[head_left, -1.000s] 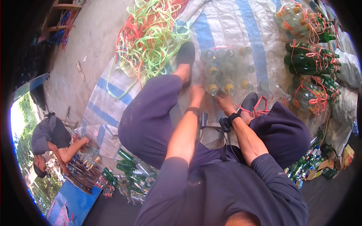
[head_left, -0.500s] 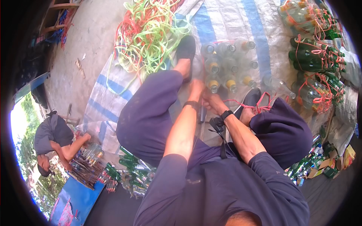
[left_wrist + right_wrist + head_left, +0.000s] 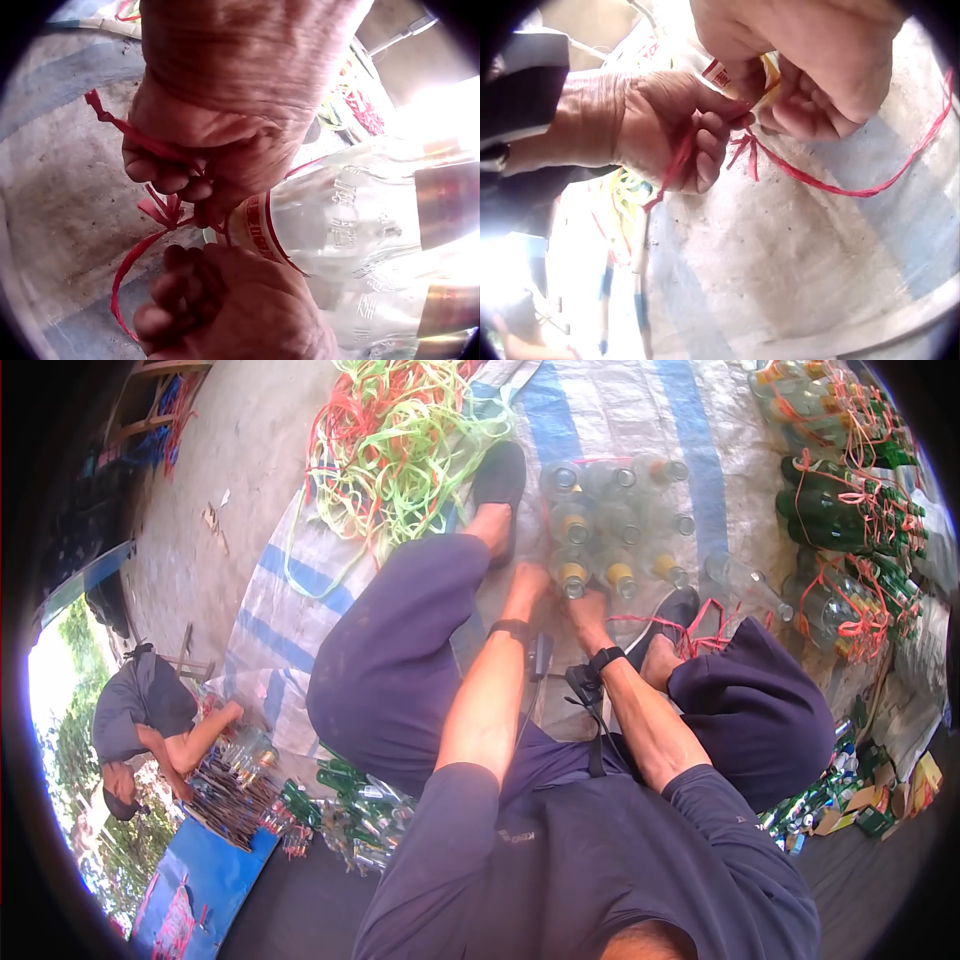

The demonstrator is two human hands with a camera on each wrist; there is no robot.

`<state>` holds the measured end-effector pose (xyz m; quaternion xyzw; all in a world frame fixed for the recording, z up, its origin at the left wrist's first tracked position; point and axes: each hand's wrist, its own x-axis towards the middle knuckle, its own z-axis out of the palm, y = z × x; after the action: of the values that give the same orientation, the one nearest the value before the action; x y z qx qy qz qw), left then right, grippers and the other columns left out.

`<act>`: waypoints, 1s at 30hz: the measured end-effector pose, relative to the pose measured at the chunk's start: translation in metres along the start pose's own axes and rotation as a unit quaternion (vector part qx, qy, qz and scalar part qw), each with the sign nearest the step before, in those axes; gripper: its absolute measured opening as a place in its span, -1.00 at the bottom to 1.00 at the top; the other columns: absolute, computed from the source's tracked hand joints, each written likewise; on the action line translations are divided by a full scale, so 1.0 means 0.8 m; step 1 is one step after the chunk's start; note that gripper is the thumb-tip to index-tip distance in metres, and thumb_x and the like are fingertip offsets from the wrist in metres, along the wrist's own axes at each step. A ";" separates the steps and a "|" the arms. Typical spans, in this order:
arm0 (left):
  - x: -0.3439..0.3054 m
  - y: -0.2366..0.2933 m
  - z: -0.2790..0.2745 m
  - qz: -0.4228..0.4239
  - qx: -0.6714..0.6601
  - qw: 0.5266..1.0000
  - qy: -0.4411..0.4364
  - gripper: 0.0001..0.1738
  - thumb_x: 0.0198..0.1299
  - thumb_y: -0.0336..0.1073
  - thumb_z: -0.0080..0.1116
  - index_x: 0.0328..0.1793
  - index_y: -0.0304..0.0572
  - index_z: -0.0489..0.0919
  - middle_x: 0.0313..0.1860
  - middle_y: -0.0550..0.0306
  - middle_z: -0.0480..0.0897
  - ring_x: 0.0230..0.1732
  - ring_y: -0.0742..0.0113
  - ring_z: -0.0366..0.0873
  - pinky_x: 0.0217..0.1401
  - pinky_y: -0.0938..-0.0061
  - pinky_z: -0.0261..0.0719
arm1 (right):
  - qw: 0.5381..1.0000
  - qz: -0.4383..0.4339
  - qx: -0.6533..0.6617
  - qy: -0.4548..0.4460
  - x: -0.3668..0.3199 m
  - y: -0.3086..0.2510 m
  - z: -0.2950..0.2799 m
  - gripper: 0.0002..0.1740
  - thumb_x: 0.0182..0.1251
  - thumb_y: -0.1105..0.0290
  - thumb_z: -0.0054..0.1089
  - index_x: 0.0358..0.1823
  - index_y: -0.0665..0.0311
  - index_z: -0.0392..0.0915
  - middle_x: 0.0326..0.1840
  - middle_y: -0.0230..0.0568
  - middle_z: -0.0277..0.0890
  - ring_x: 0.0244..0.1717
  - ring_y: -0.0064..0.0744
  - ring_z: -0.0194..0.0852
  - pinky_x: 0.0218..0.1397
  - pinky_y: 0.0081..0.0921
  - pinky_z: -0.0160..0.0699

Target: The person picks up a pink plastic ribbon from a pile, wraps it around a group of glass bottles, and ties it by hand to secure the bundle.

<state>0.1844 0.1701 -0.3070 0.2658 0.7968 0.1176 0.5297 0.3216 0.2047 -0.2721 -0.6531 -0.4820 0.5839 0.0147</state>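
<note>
Clear glass bottles point(image 3: 625, 525) stand close together in a block, with a red plastic string around them, on the mat in front of the person. At the near edge of this block, my left hand point(image 3: 530, 585) curls its fingers round the red string point(image 3: 169, 148), whose loose end sticks out past the fist. My right hand point(image 3: 810, 75) is close beside it, fingers bent, pinching the string next to a small red knot point(image 3: 746, 142). A labelled bottle point(image 3: 341, 214) is right behind both hands. From the knot, a long red tail point(image 3: 855, 193) curves away over the mat.
A heap of green and red plastic strips point(image 3: 395, 460) lies beyond the left foot. Tied bundles of green bottles point(image 3: 840, 510) and clear ones line the right side. Another person point(image 3: 150, 720) sits at far left near loose bottles. One clear bottle point(image 3: 745, 582) lies by the right shoe.
The right hand drew in against the left hand, then shifted forward and slightly right, to the edge of the bottles. The left hand stays near the same spot. The head view has shifted slightly.
</note>
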 end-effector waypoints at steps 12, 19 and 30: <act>-0.022 0.015 -0.028 -0.023 -0.100 0.993 -0.056 -0.87 0.01 -0.43 0.14 -0.52 -0.33 0.61 -0.68 0.11 0.53 -0.70 0.36 0.41 -0.68 0.35 0.28 | 0.967 0.055 0.203 -0.141 -0.012 -0.026 0.003 -0.85 0.21 0.34 0.27 -0.31 0.26 0.58 -0.45 -0.44 0.48 -0.46 -0.63 0.37 -0.46 -0.55 0.28; -0.041 0.030 -0.046 -0.131 -0.353 0.924 -0.062 -0.89 0.03 -0.43 0.10 -0.39 -0.29 0.62 -0.58 0.17 0.55 -0.64 0.42 0.43 -0.68 0.47 0.21 | 0.978 0.050 0.199 -0.046 0.006 0.009 0.021 -0.86 0.15 0.37 0.33 -0.39 0.23 0.53 -0.51 -0.50 0.39 -0.53 -0.63 0.27 -0.50 -0.53 0.20; -0.014 0.001 -0.020 -0.077 -0.293 0.952 0.039 -0.77 -0.13 -0.58 0.27 -0.25 -0.38 0.70 -0.46 0.00 0.69 -0.54 0.35 0.62 -0.57 0.51 0.47 | 0.951 0.157 0.253 -0.081 0.003 0.004 0.020 -0.83 0.21 0.32 0.33 -0.27 0.14 0.52 -0.50 -0.48 0.42 -0.61 -0.68 0.23 -0.63 -0.68 0.04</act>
<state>0.1732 0.1659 -0.2913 0.0325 0.7653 0.3152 0.5602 0.3104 0.1957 -0.2806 -0.6464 -0.2095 0.7321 0.0482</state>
